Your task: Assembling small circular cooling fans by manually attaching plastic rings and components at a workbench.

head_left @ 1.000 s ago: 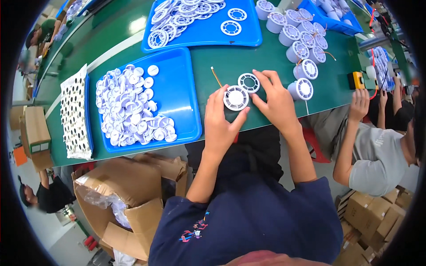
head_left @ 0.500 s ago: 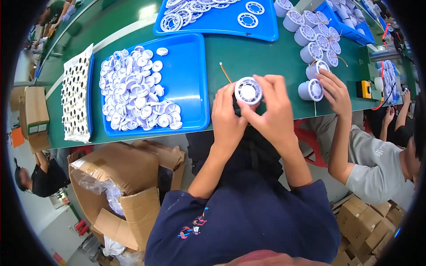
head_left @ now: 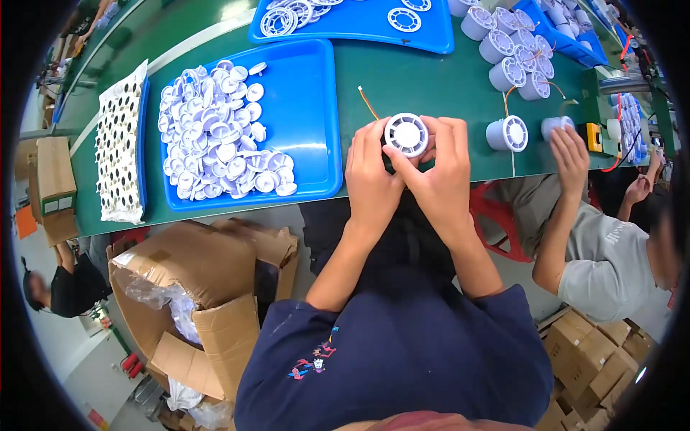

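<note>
Between my two hands, just above the table's near edge, is a white round housing (head_left: pixel 407 135) with a slotted ring and a plain disc in its face. My left hand (head_left: pixel 371 172) wraps its left side, and an orange wire with a small white plug (head_left: pixel 368 103) sticks out beyond those fingers. My right hand (head_left: pixel 443 176) closes round the other side, its thumb at the front rim. The housing's underside is hidden by my fingers. To the left, a blue tray (head_left: pixel 305 126) holds a heap of white disc caps (head_left: pixel 215 136).
Slotted rings (head_left: pixel 404 20) lie in a far blue tray (head_left: pixel 359 34). More wired housings (head_left: pixel 503 54) stand at right; one housing (head_left: pixel 507 134) sits nearer. A co-worker's hand (head_left: pixel 570 154) holds another. A white sheet with dark spots (head_left: pixel 122 144) lies far left, above a cardboard box (head_left: pixel 190 266).
My right fingers have come down from the housing's upper rim to wrap its side. The co-worker's hand has moved right with a housing, leaving another standing on the table.
</note>
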`<state>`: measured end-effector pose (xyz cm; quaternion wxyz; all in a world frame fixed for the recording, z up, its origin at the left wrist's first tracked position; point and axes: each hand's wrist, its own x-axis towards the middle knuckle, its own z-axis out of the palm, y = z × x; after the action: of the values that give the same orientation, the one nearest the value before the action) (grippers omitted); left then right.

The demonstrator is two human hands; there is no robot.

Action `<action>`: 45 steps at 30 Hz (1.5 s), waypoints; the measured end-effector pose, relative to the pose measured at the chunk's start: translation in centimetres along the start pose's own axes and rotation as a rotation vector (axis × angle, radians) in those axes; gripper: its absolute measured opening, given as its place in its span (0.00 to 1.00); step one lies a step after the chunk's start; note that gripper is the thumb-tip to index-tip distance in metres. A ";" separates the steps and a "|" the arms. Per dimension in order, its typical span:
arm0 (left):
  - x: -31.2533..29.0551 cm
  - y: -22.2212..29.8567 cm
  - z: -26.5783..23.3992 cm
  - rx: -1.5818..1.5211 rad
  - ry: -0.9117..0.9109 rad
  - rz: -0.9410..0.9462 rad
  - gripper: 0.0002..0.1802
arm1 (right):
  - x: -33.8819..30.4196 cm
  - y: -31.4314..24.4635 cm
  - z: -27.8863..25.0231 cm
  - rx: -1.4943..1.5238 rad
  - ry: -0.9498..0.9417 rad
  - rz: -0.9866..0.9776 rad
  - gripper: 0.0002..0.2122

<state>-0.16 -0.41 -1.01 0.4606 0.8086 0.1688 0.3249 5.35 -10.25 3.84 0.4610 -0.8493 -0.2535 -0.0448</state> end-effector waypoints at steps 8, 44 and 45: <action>0.0 -0.3 0.0 0.016 -0.007 0.012 0.38 | 0.2 0.2 0.1 -0.002 -0.007 -0.012 0.26; 5.4 16.0 12.3 -0.064 -0.279 0.669 0.43 | 4.5 5.7 -19.6 -0.220 0.378 0.123 0.20; 4.7 15.5 10.9 -0.093 -0.333 0.624 0.43 | 4.0 6.3 -19.9 -0.162 0.346 0.247 0.22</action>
<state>10.27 -12.73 10.01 0.3967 0.8412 -0.1787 0.3210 14.95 -27.48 11.65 0.4300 -0.8877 -0.0604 -0.1533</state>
